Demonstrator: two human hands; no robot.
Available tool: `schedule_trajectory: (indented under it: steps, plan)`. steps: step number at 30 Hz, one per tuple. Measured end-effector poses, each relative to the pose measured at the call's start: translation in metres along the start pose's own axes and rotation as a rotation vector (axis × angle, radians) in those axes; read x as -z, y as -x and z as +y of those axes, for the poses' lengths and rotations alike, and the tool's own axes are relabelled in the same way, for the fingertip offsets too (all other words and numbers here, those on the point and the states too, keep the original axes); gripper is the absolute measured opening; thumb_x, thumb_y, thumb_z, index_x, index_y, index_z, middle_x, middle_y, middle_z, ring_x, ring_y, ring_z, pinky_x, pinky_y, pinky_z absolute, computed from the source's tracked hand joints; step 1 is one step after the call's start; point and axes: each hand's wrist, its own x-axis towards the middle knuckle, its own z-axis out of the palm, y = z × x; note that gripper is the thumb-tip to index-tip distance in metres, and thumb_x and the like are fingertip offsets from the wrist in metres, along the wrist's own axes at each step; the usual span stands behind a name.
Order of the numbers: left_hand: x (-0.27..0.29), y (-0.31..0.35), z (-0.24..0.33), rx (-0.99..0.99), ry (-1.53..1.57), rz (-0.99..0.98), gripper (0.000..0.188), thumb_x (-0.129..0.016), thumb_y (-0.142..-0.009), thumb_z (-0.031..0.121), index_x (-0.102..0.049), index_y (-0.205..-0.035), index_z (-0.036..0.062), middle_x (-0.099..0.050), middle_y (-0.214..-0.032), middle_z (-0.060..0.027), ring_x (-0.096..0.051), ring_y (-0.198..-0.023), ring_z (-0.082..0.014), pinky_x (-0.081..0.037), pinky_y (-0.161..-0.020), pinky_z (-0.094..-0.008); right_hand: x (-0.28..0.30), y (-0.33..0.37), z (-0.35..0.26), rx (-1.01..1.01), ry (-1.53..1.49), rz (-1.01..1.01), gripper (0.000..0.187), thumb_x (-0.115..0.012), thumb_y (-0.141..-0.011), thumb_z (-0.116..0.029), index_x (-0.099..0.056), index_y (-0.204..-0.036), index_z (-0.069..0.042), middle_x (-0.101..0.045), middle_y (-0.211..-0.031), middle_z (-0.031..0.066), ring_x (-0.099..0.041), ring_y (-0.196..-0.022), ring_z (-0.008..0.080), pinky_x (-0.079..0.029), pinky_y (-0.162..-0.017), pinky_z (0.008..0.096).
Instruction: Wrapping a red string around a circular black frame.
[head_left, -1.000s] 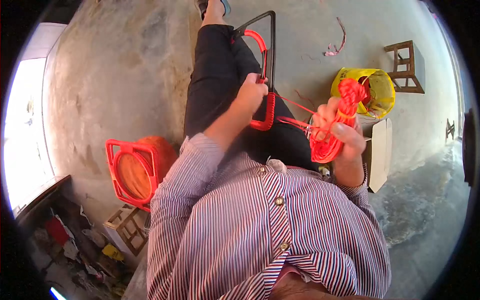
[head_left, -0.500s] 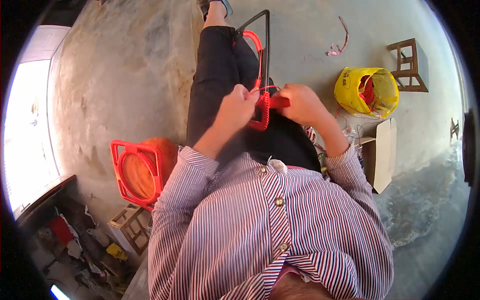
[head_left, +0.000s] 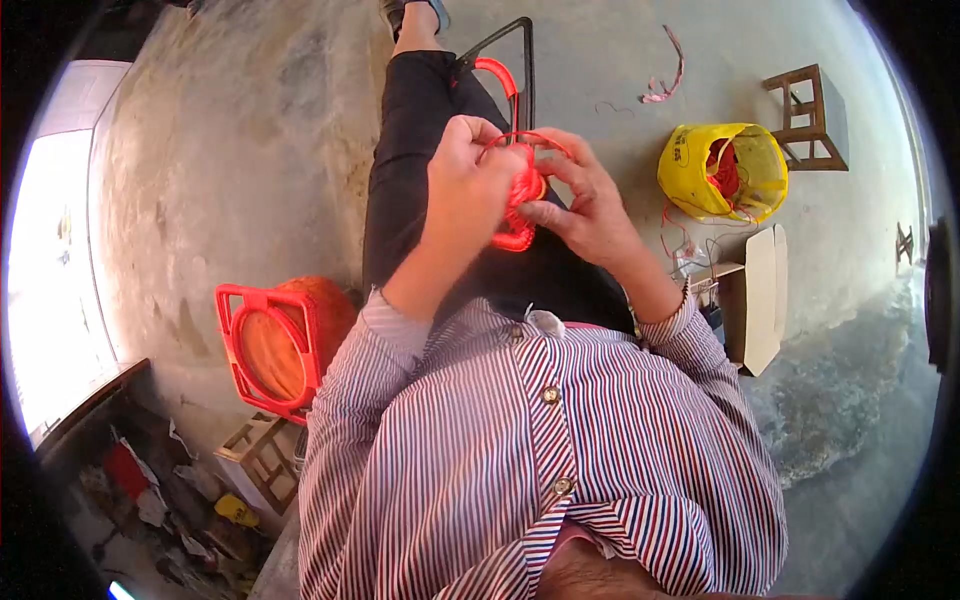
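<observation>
My landmark is the black frame, lying over my dark trousers, red wrapping on part of it. At its near end, in front of it, the red cord bundle sits between my two hands. My right hand has it from the right, thumb against the bundle's lower edge, fingers curled over above. The bundle lies against the bent fingers of my left hand, on their right; they are drawn in narrow, but blur hides their tips, so I cannot tell whether they pinch the cord. A thin loop of cord arches over the bundle from one hand toward the other, crossing the frame. Well right of the frame stands a yellow bucket; well to its left and nearer me is a red-wrapped frame.
</observation>
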Motion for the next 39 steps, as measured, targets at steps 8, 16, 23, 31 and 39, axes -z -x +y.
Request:
schedule_trajectory:
  steps: [8, 16, 23, 31, 39]
  plan:
    - [0.016, -0.018, -0.03, 0.408, 0.252, -0.153, 0.024, -0.063, -0.081, 0.008, -0.052, -0.102, 0.0032, -0.057, -0.077, -0.0027, -0.054, -0.071, -0.007, -0.038, -0.06, -0.019, 0.146, 0.047, -0.001, -0.1, -1.245, 0.606, 0.03, -0.052, -0.088, -0.022, -0.054, -0.11, -0.002, -0.052, -0.097, 0.0081, -0.05, -0.089, 0.0224, -0.04, -0.087, 0.0395]
    - [0.011, -0.026, -0.061, 0.281, 0.016, -0.072, 0.037, -0.062, -0.078, 0.004, -0.051, -0.113, -0.0026, -0.056, -0.101, -0.0065, -0.054, -0.096, -0.0146, -0.043, -0.089, -0.0254, 0.125, 0.076, 0.071, -0.372, -1.162, 0.527, 0.028, -0.056, -0.086, -0.019, -0.054, -0.106, 0.001, -0.045, -0.065, 0.0001, -0.047, -0.063, 0.0119, -0.042, -0.057, 0.0258]
    - [0.008, -0.027, -0.077, 0.517, 0.285, -0.215, 0.041, -0.048, -0.075, 0.004, -0.053, -0.115, -0.0021, -0.058, -0.099, -0.0053, -0.056, -0.094, -0.0149, -0.042, -0.09, -0.0263, 0.005, 0.011, 0.036, -0.741, -0.892, 0.025, 0.017, -0.061, -0.081, -0.011, -0.058, -0.094, 0.001, -0.054, -0.07, 0.0009, -0.051, -0.063, 0.0087, -0.041, -0.057, 0.0237]
    - [0.007, -0.032, -0.082, 0.585, 0.256, -0.199, 0.022, -0.052, -0.073, 0.004, -0.055, -0.095, 0.0003, -0.056, -0.09, -0.0045, -0.053, -0.074, -0.0116, -0.043, -0.068, -0.023, 0.047, 0.047, 0.014, -0.643, -0.853, 0.122, 0.009, -0.062, -0.08, -0.006, -0.055, -0.084, -0.003, -0.055, -0.068, 0.0024, -0.052, -0.059, 0.0097, -0.041, -0.056, 0.0242]
    - [0.004, -0.024, -0.079, 0.503, 0.324, -0.124, 0.033, -0.065, -0.077, 0.014, -0.055, -0.103, -0.003, -0.055, -0.09, -0.0066, -0.052, -0.076, -0.0144, -0.043, -0.073, -0.0258, 0.042, 0.072, 0.049, -0.885, -0.84, 0.467, 0.014, -0.056, -0.087, -0.013, -0.058, -0.092, 0.0, -0.06, -0.082, 0.0053, -0.058, -0.074, 0.0141, -0.045, -0.066, 0.0264]
